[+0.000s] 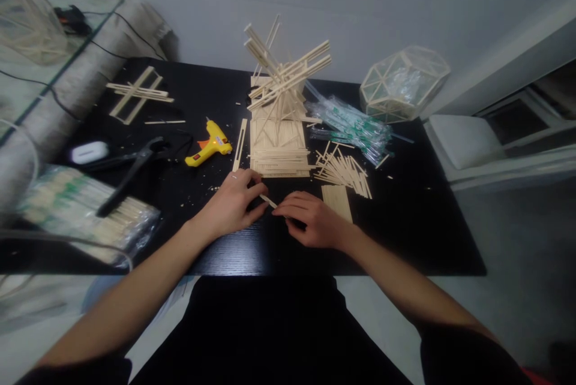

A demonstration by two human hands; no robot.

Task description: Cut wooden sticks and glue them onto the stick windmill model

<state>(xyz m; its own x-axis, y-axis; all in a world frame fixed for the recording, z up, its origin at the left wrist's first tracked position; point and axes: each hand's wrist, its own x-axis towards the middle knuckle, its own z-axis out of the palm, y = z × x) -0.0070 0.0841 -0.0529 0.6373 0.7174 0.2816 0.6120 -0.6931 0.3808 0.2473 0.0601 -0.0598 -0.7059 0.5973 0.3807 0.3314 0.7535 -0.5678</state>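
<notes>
A short wooden stick runs between my two hands near the front of the black table. My left hand is closed, pinching its left end between thumb and fingers. At the other end the fingertips of my right hand are closed on the stick. Just beyond my hands stands a windmill model built of thin wooden sticks, with crossed blades at its top. A narrow stick frame lies beside its base, above my left hand. Behind my right wrist is a flat wooden panel.
A yellow glue gun, pliers, crossed stick pieces and a bagged stick bundle lie on the left. Loose sticks, plastic-wrapped packs and a clear faceted container are on the right.
</notes>
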